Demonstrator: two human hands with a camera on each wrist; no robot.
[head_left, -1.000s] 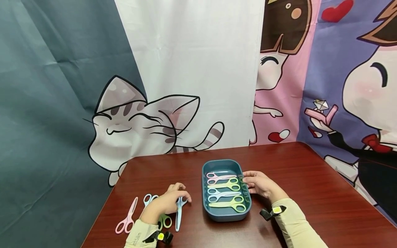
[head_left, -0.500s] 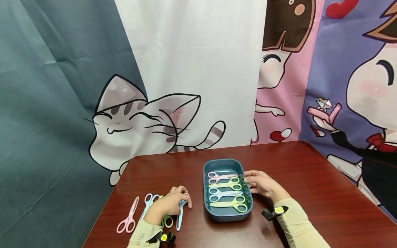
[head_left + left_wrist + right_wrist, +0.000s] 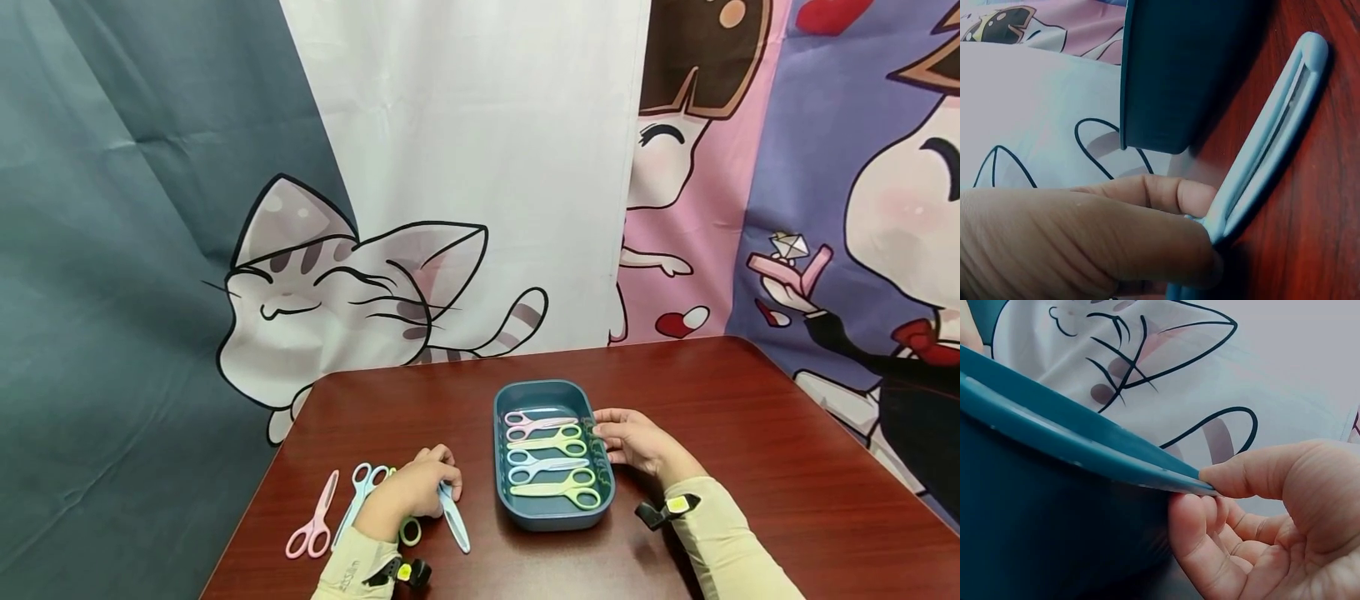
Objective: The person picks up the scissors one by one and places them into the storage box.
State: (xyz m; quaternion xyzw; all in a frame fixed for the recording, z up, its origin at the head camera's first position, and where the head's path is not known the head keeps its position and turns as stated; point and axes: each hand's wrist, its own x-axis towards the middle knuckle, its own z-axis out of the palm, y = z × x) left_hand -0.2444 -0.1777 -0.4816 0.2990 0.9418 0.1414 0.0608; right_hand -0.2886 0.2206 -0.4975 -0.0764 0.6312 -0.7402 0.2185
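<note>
My left hand [image 3: 426, 485] pinches a pair of light blue scissors [image 3: 454, 518] near the handles, its blades pointing toward the table's near side. In the left wrist view the blue scissors [image 3: 1266, 144] slant from the thumb and fingers over the wood; the handles are mostly hidden. My right hand [image 3: 636, 442] holds the right rim of a dark teal bin [image 3: 553, 523], thumb on top and fingers below, as the right wrist view shows on the bin's rim [image 3: 1085, 456]. Inside the bin lie pink scissors [image 3: 525, 427], blue scissors [image 3: 543, 467] and two green pairs, one above the other.
Left of my left hand lie pink scissors [image 3: 312, 525] and another blue pair [image 3: 358, 492]. Green scissors [image 3: 409, 532] are partly hidden under that hand. The brown table [image 3: 690, 392] ends at a printed cloth backdrop [image 3: 480, 150].
My left hand has gripped the blue scissors, and their blades have swung to the right. My right hand stays on the bin's rim. The whole view has shifted slightly.
</note>
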